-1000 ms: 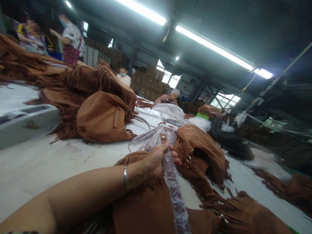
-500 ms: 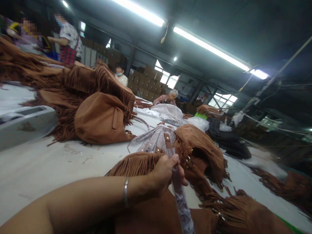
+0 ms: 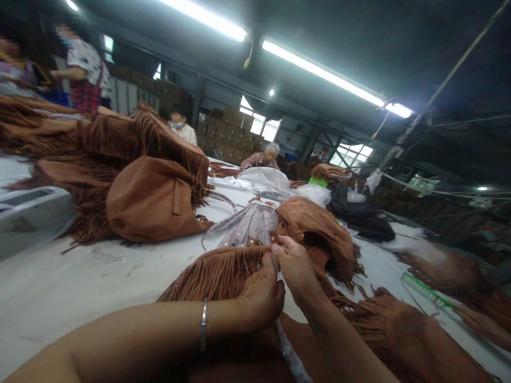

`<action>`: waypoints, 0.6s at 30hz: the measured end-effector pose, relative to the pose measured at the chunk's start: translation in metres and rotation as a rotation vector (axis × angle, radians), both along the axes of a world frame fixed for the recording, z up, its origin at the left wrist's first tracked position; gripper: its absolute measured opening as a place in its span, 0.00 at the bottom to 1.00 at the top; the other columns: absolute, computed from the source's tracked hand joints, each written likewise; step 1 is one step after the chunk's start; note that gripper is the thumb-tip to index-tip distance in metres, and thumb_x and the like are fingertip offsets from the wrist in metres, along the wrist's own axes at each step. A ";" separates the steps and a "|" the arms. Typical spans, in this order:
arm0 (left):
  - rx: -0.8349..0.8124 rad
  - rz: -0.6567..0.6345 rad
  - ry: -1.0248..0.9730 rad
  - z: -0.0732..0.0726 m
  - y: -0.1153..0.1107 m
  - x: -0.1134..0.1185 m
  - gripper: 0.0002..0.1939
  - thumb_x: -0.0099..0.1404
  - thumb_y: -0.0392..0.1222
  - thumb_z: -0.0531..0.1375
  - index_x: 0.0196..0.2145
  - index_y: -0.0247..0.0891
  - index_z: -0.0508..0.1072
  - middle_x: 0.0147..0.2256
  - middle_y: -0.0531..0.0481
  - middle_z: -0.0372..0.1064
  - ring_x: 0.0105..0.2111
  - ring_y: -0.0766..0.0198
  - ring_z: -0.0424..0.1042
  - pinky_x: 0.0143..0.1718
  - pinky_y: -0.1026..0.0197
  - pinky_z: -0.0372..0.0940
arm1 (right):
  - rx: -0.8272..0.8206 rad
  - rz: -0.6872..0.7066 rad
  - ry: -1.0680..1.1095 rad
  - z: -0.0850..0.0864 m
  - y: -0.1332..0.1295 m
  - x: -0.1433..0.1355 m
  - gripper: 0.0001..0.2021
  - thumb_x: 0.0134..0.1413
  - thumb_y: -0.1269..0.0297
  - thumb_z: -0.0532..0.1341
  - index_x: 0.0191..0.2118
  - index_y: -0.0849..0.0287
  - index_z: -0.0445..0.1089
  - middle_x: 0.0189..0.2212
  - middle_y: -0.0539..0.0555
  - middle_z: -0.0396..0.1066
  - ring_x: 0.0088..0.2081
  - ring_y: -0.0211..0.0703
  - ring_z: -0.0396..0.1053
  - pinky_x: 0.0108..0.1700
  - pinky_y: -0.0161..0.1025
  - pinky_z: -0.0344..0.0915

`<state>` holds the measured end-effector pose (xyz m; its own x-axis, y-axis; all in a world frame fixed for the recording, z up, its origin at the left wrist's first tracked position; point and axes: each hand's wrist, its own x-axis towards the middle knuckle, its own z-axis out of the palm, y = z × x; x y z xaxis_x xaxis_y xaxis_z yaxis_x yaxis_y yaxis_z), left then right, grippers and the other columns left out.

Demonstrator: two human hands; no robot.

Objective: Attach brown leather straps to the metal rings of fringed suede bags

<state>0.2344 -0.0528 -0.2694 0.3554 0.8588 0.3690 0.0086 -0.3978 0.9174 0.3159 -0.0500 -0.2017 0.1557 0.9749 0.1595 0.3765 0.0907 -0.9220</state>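
Observation:
A bag strap (image 3: 289,351) wrapped in clear plastic runs up from the lower edge into my hands. My left hand (image 3: 261,295), with a silver bangle at its wrist, is closed around the strap near its upper end. The fingers of my right hand (image 3: 295,266) pinch the strap's brown end tab (image 3: 273,235), touching my left fingertips. Beneath my hands lies a brown suede bag (image 3: 223,271) with long fringe. More plastic-wrapped straps (image 3: 243,226) lie fanned out just beyond. Behind my right hand sits another brown bag (image 3: 319,223).
A smooth brown bag (image 3: 147,202) stands left, before a heap of fringed bags (image 3: 107,135). A grey plastic bin (image 3: 35,215) is at the left edge. At right, another person's hand (image 3: 485,324) holds a green toothed tool (image 3: 429,290) near more fringed suede. Several people surround the table.
My right hand has come in from the right and taken hold of the strap's end tab. My left hand still grips the strap. A green toothed tool and another person's hand appear at right.

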 end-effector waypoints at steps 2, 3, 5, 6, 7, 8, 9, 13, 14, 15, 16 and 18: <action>0.039 -0.047 0.091 0.001 -0.004 -0.003 0.28 0.62 0.46 0.56 0.56 0.34 0.54 0.51 0.32 0.62 0.54 0.46 0.62 0.55 0.51 0.55 | -0.009 -0.028 0.020 -0.002 0.002 0.005 0.12 0.51 0.58 0.57 0.38 0.61 0.66 0.35 0.57 0.72 0.37 0.45 0.70 0.39 0.39 0.66; 0.062 -0.087 0.150 0.003 -0.005 -0.005 0.30 0.62 0.50 0.56 0.57 0.33 0.54 0.50 0.33 0.63 0.52 0.45 0.65 0.53 0.51 0.57 | -0.023 -0.031 0.036 -0.001 0.001 0.011 0.12 0.53 0.57 0.55 0.38 0.60 0.65 0.33 0.55 0.71 0.33 0.42 0.70 0.35 0.38 0.66; 0.143 -0.173 0.282 0.010 -0.007 -0.008 0.30 0.62 0.57 0.55 0.55 0.34 0.60 0.44 0.37 0.68 0.45 0.47 0.70 0.46 0.52 0.62 | -0.082 0.008 0.068 0.007 -0.005 0.029 0.13 0.56 0.55 0.51 0.40 0.58 0.61 0.29 0.51 0.68 0.25 0.36 0.66 0.28 0.34 0.64; 0.193 -0.206 0.337 0.014 -0.006 -0.010 0.27 0.62 0.58 0.54 0.51 0.36 0.64 0.40 0.40 0.70 0.40 0.50 0.71 0.42 0.54 0.63 | -0.130 0.043 0.074 0.012 -0.009 0.040 0.13 0.57 0.53 0.50 0.41 0.56 0.60 0.27 0.49 0.67 0.22 0.34 0.63 0.24 0.32 0.62; 0.240 -0.217 0.379 0.019 -0.003 -0.012 0.24 0.62 0.59 0.54 0.45 0.37 0.68 0.36 0.43 0.71 0.36 0.53 0.71 0.38 0.56 0.63 | -0.183 0.081 0.067 0.018 -0.011 0.053 0.13 0.56 0.52 0.51 0.39 0.56 0.59 0.24 0.46 0.64 0.18 0.31 0.58 0.21 0.30 0.58; 0.273 -0.197 0.405 0.023 0.002 -0.014 0.20 0.62 0.58 0.55 0.39 0.38 0.71 0.33 0.46 0.71 0.33 0.56 0.70 0.34 0.58 0.62 | -0.246 0.124 0.048 0.023 -0.013 0.065 0.12 0.55 0.52 0.54 0.38 0.56 0.60 0.22 0.45 0.62 0.15 0.29 0.54 0.18 0.28 0.53; 0.287 -0.148 0.418 0.027 0.009 -0.016 0.17 0.61 0.55 0.56 0.35 0.38 0.71 0.31 0.48 0.71 0.31 0.59 0.69 0.32 0.60 0.60 | -0.319 0.169 0.016 0.027 -0.015 0.077 0.13 0.54 0.52 0.56 0.37 0.56 0.60 0.21 0.45 0.62 0.14 0.28 0.52 0.16 0.27 0.50; 0.248 0.093 0.445 0.037 0.045 -0.028 0.09 0.60 0.45 0.56 0.30 0.37 0.70 0.27 0.51 0.68 0.28 0.65 0.66 0.29 0.63 0.56 | -0.572 0.292 -0.178 0.027 -0.009 0.105 0.12 0.53 0.55 0.60 0.29 0.60 0.63 0.15 0.48 0.63 0.11 0.31 0.55 0.13 0.28 0.48; 0.244 0.131 0.460 0.039 0.054 -0.031 0.09 0.61 0.45 0.55 0.30 0.37 0.70 0.27 0.51 0.68 0.28 0.65 0.65 0.30 0.63 0.56 | -0.591 0.294 -0.227 0.022 -0.005 0.106 0.12 0.54 0.58 0.60 0.27 0.60 0.63 0.14 0.48 0.63 0.11 0.32 0.56 0.13 0.29 0.49; 0.243 0.159 0.478 0.040 0.061 -0.034 0.10 0.61 0.45 0.55 0.30 0.36 0.70 0.28 0.50 0.68 0.29 0.64 0.65 0.31 0.62 0.56 | -0.585 0.280 -0.271 0.017 -0.001 0.106 0.12 0.54 0.60 0.60 0.25 0.60 0.62 0.13 0.48 0.62 0.11 0.32 0.56 0.14 0.29 0.49; 0.242 0.181 0.498 0.040 0.067 -0.036 0.10 0.61 0.45 0.54 0.30 0.36 0.70 0.28 0.50 0.68 0.29 0.64 0.65 0.32 0.62 0.57 | -0.559 0.253 -0.307 0.010 0.004 0.104 0.11 0.55 0.62 0.59 0.25 0.60 0.62 0.13 0.47 0.61 0.11 0.32 0.55 0.14 0.29 0.48; 0.237 0.197 0.541 0.040 0.077 -0.038 0.12 0.62 0.46 0.54 0.31 0.35 0.70 0.29 0.49 0.68 0.30 0.63 0.65 0.33 0.61 0.57 | -0.484 0.185 -0.352 -0.008 0.014 0.098 0.10 0.57 0.65 0.58 0.26 0.59 0.61 0.13 0.46 0.60 0.11 0.31 0.54 0.15 0.30 0.47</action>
<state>0.1962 0.0239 -0.2291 0.3890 0.8439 0.3694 0.5414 -0.5339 0.6495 0.4141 -0.0359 -0.2095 -0.0045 0.9551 -0.2962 0.6834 -0.2133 -0.6982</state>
